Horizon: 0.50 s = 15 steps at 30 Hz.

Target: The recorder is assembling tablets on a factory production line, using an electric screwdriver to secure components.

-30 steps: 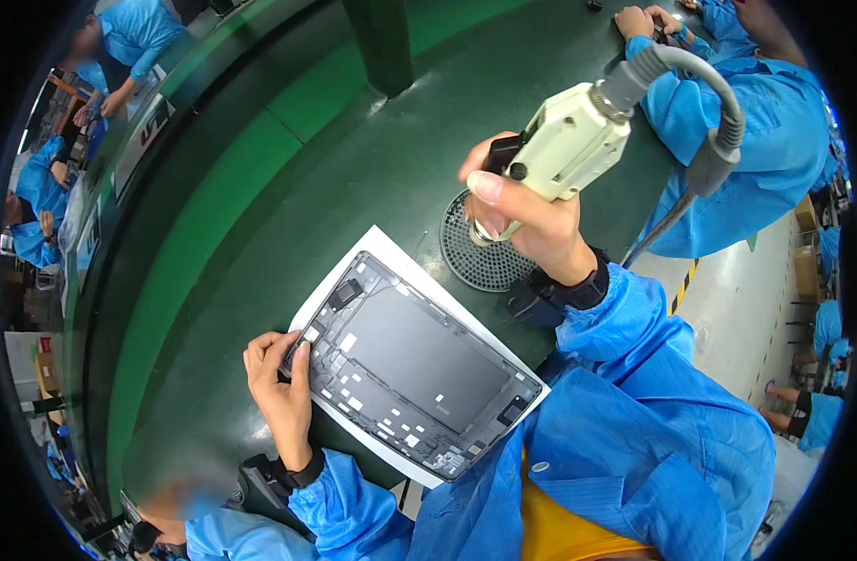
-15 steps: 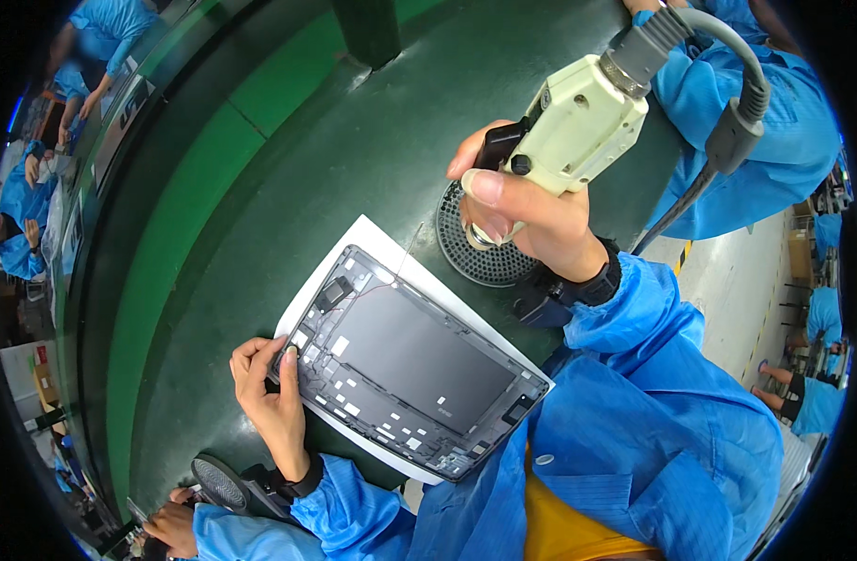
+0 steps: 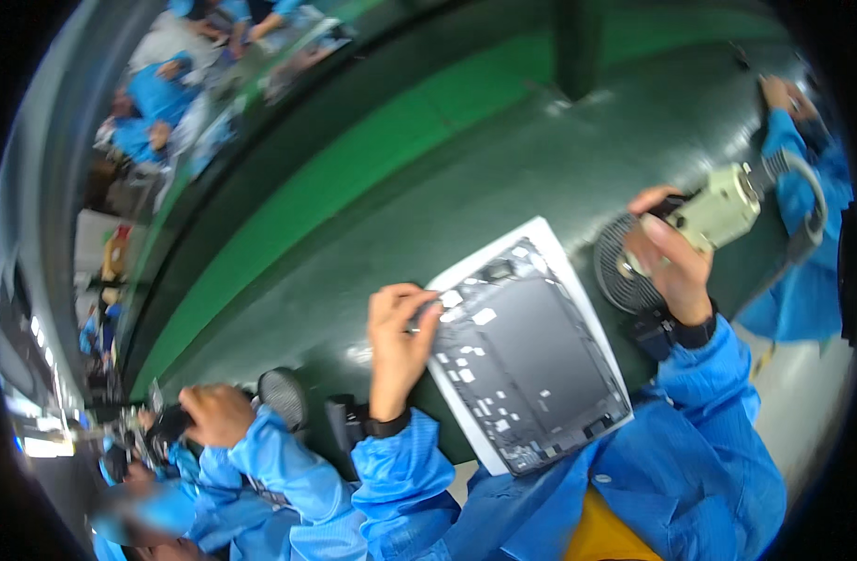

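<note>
The thumb and fingers of my left hand point(image 3: 400, 341) are closed on the near-left edge of an open tablet housing point(image 3: 541, 346), by something small and dark. The dark grey housing, with white patches along its left side, lies tilted on a white board point(image 3: 542, 234). On the right, my right hand point(image 3: 676, 266) wraps round a pale green pistol-like power tool point(image 3: 723, 210) with a black trigger part. A thick grey cable point(image 3: 810, 192) leaves its back end. The tool's front end is partly hidden by my fingers, above a dark round ridged disc point(image 3: 611, 280).
A dark green bench point(image 3: 503, 187) with a bright green strip point(image 3: 372, 145) curves across the view. A post point(image 3: 576, 56) rises at its far side. Left of me are another round disc point(image 3: 282, 397) and a co-worker's hand point(image 3: 218, 416). Another person's blue sleeve point(image 3: 798, 290) is at the right.
The view has swung left and blurred, so the bench things appear farther right. My right hand with the tool now sits lower relative to the housing. Both hands keep their holds.
</note>
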Tool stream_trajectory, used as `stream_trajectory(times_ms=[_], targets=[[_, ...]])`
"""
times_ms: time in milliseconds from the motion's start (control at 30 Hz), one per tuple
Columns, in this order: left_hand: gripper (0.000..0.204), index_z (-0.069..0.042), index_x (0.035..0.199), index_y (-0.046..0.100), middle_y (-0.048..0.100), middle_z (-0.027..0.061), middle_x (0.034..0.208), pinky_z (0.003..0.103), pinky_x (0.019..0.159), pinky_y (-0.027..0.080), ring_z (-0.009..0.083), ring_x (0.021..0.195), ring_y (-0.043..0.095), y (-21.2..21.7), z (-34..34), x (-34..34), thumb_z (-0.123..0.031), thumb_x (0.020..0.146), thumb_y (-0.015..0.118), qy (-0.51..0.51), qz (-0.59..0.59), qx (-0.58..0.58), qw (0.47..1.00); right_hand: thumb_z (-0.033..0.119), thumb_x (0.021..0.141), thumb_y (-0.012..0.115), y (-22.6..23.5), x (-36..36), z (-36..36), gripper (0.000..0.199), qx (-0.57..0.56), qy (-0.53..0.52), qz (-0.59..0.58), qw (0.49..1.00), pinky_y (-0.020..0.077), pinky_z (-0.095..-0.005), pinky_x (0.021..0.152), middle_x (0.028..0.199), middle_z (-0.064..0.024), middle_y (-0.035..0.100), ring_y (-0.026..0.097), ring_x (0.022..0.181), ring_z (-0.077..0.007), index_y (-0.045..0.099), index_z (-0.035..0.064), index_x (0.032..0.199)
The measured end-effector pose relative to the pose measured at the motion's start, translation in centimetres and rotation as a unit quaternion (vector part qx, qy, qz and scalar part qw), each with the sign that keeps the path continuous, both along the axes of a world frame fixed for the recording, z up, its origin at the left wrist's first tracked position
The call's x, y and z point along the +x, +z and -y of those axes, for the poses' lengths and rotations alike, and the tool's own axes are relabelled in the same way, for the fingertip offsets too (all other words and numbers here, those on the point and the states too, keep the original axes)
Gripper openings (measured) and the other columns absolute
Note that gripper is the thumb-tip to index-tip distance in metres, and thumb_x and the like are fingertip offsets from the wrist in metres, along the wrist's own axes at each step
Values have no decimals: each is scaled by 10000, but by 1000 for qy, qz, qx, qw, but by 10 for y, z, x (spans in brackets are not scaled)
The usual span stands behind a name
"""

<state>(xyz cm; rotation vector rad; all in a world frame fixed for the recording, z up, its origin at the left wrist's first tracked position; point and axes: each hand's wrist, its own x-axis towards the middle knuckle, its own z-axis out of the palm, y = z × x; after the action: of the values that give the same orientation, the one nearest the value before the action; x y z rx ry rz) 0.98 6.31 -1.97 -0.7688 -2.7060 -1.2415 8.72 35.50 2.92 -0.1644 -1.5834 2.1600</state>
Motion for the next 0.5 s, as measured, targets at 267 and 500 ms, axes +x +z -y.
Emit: stream_trajectory(times_ms=[267,500], targets=[[173,-34,883,659,560,74,889,314,735,411,231,857,508,10,22,21,-97,724,684,32,-3,19,999,150,861,465,22,14,-4,249,-40,57,-121,990,370,-236,507,503,16,371,376,431,-89,472,-51,1009],[174,-47,867,657,557,73,875,318,707,417,241,832,503,6,20,10,-100,706,700,18,-19,37,999,415,826,515,64,-3,44,576,16,175,-114,978,365,-247,553,551,-2,429,424,512,-103,429,-90,1088]])
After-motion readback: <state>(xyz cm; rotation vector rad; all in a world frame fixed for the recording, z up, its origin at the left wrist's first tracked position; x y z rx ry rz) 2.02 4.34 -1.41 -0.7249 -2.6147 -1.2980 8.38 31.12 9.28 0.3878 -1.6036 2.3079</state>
